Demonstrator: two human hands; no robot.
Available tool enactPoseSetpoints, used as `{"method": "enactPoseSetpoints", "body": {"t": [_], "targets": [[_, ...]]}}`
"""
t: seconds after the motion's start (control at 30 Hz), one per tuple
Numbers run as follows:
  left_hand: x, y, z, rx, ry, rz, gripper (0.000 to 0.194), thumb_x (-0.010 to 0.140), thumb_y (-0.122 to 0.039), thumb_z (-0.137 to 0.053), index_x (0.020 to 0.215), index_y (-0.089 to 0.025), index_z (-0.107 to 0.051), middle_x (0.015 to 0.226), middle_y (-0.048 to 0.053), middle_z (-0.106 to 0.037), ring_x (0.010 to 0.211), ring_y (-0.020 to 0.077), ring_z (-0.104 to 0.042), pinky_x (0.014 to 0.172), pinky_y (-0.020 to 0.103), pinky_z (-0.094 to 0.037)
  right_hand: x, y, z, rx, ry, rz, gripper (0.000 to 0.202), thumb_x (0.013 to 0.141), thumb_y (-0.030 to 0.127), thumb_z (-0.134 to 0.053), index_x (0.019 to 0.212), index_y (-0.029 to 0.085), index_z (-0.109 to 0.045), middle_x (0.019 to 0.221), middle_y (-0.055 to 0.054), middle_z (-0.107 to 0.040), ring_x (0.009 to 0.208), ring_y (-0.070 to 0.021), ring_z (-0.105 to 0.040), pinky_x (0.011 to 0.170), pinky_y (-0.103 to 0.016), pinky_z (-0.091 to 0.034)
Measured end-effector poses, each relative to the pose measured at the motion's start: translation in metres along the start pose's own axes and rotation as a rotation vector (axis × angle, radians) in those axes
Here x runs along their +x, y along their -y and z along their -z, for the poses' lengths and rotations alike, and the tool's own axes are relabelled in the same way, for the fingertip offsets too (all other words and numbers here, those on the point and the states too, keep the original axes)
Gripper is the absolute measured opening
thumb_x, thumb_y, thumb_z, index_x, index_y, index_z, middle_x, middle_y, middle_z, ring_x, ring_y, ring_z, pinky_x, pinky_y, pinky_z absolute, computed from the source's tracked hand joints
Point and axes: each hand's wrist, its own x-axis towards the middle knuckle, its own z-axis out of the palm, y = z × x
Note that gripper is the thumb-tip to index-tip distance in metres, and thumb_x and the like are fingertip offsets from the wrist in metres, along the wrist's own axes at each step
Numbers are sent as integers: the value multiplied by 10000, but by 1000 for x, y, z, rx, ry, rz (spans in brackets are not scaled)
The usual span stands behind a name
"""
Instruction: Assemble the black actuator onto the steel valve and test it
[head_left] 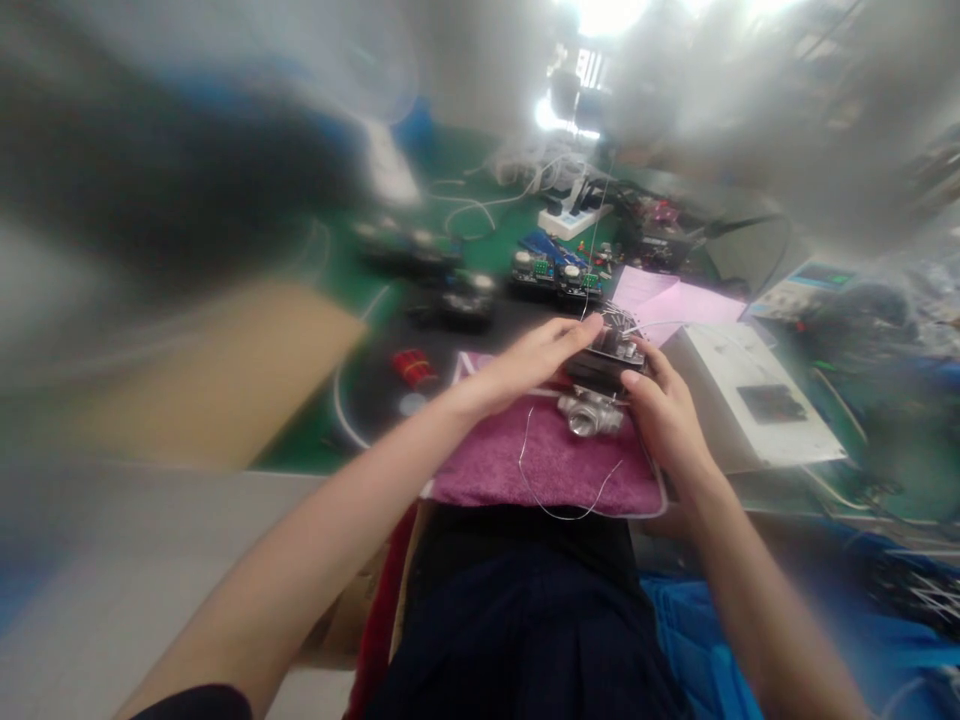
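Both hands are at a black box-shaped electronic device above a purple towel. My left hand reaches its left and upper side, fingers closed against it. My right hand grips the right side, thumb at the front edge and fingers curled behind. A silvery metal fitting with a round opening sticks out at the near end of the device. Its upper face carries small parts and thin pins, partly covered by my fingers. A thin bent wire lies across the towel's front.
Similar devices with circuit boards stand farther back. A red bundle lies left of the towel. At right are a white box and pink paper. A white power strip and cables sit behind; the outer picture is blurred.
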Motion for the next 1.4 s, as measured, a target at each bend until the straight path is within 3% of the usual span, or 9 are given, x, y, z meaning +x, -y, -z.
{"method": "enactPoseSetpoints", "body": {"t": [0.2, 0.3, 0.5, 0.67, 0.87, 1.1, 1.4], "targets": [[16, 20, 5, 193, -90, -69, 820, 750, -723, -789, 1322, -154, -644, 1270, 167, -714, 1034, 279, -714, 860, 410, -579, 4, -18, 3, 79, 20, -35, 708, 849, 609, -704, 1470, 306, -552, 1467, -64, -647, 1270, -364, -667, 1004, -548, -601], [18, 25, 6, 184, -52, -83, 775, 764, -702, -789, 1296, -151, -666, 1198, 152, -745, 933, 249, -721, 818, 402, -578, 4, -16, 0, 159, 43, -75, 687, 870, 559, -695, 1480, 291, -523, 1500, -74, -621, 1227, -345, -694, 945, -512, -627], [14, 22, 7, 126, -55, -90, 732, 755, -638, -832, 1274, -153, -654, 1249, 158, -718, 891, 222, -718, 760, 384, -597, 4, -14, 0, 113, 51, -38, 721, 861, 584, -700, 1502, 311, -512, 1482, -59, -635, 1328, -352, -630, 1067, -560, -559], [7, 23, 7, 103, -51, -140, 712, 723, -538, -896, 1248, -162, -596, 1278, 149, -696, 977, 234, -723, 837, 386, -594, 1, -10, 1, -11, 42, 60, 773, 811, 693, -720, 1480, 344, -550, 1513, -27, -608, 1445, -354, -521, 1175, -580, -462], [2, 21, 7, 78, -10, -159, 725, 720, -452, -921, 1263, -172, -531, 1286, 134, -674, 1053, 241, -716, 909, 393, -576, -4, -7, -1, 16, 37, 96, 699, 836, 623, -743, 1455, 352, -564, 1524, -10, -595, 1453, -331, -513, 1236, -575, -390], [2, 21, 7, 71, 22, -180, 721, 695, -397, -939, 1232, -180, -508, 1310, 144, -654, 1181, 263, -674, 1038, 428, -525, -6, -7, 0, 45, 53, 129, 678, 836, 543, -779, 1450, 345, -570, 1540, -6, -578, 1463, -328, -502, 1253, -560, -371], [3, 21, 6, 73, 23, -184, 695, 730, -411, -916, 1239, -177, -504, 1308, 141, -663, 1190, 264, -672, 1026, 419, -532, -7, -3, -2, 58, 54, 122, 646, 852, 546, -771, 1433, 347, -575, 1505, -13, -607, 1420, -320, -546, 1234, -532, -404]]}}
